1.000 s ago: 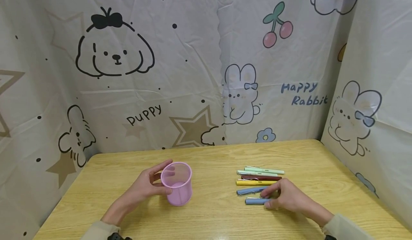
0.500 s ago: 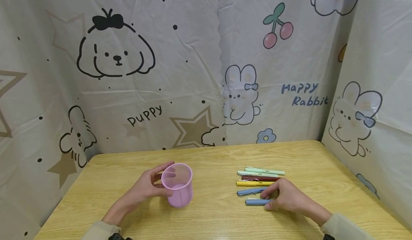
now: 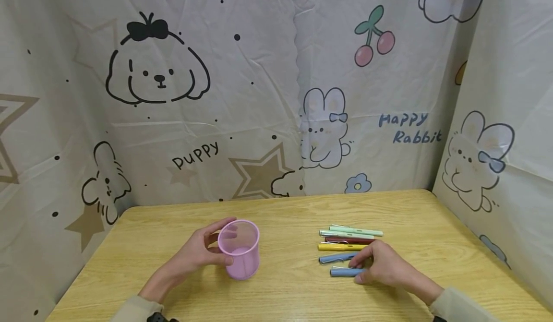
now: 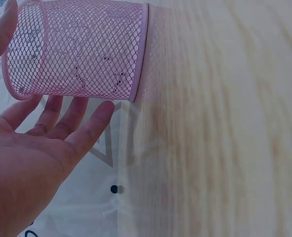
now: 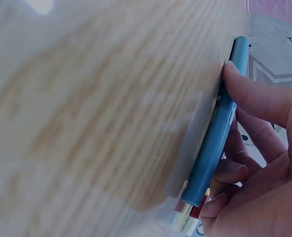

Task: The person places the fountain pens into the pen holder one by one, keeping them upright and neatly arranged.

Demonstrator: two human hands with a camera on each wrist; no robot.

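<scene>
My left hand (image 3: 193, 256) holds a pink mesh pen holder (image 3: 243, 266) from its left side, with the thumb near the rim and the other fingers on the far side. The holder stands upright on the table; its mesh wall (image 4: 86, 49) shows between thumb and fingers in the left wrist view. On the right, my right hand (image 3: 387, 267) pinches the nearest blue pen (image 3: 343, 272). Its thumb lies along that pen's barrel (image 5: 212, 148) in the right wrist view, and the fingers are behind it. The pen's right end is hidden by the hand in the head view.
Beyond the pinched pen lie another blue pen (image 3: 333, 258), a yellow pen (image 3: 339, 247), a dark red pen (image 3: 353, 241) and two light green pens (image 3: 360, 231), close together. A printed curtain (image 3: 259, 96) hangs behind the wooden table (image 3: 285, 293) and along both sides.
Both hands keep their hold on the pen holder and the blue pen. The head view has shifted very slightly; nothing on the table has visibly moved.
</scene>
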